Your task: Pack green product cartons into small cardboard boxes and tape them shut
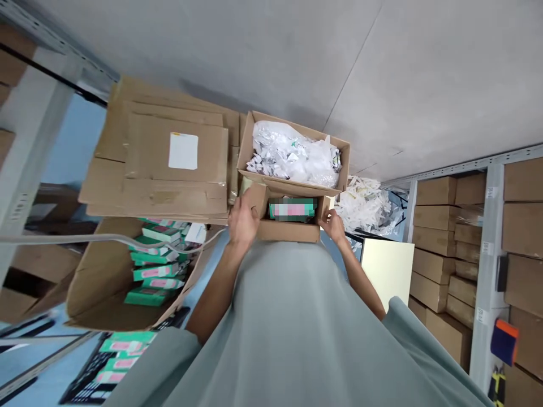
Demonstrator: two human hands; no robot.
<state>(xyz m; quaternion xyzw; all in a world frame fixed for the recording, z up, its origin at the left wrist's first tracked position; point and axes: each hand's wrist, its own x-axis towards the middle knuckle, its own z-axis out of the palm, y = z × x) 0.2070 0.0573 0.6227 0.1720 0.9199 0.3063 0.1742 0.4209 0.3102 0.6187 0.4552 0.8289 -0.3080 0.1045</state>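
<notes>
I hold a small open cardboard box (288,230) in front of my body. Inside it lies a green and pink packet (292,210). My left hand (242,220) grips the box's left side and flap, fingers curled over the edge. My right hand (333,223) pinches the right flap, fingers closed on the cardboard. Just beyond it stands a bigger carton (292,185) filled with crumpled white plastic and paper (292,152).
At left, a large open carton (93,294) holds several green and pink packets (155,265), under flattened cardboard (161,164) with a white label. More packets lie in a black crate (91,373). Shelves of brown boxes (441,249) stand at right, beside loose paper scraps (367,206).
</notes>
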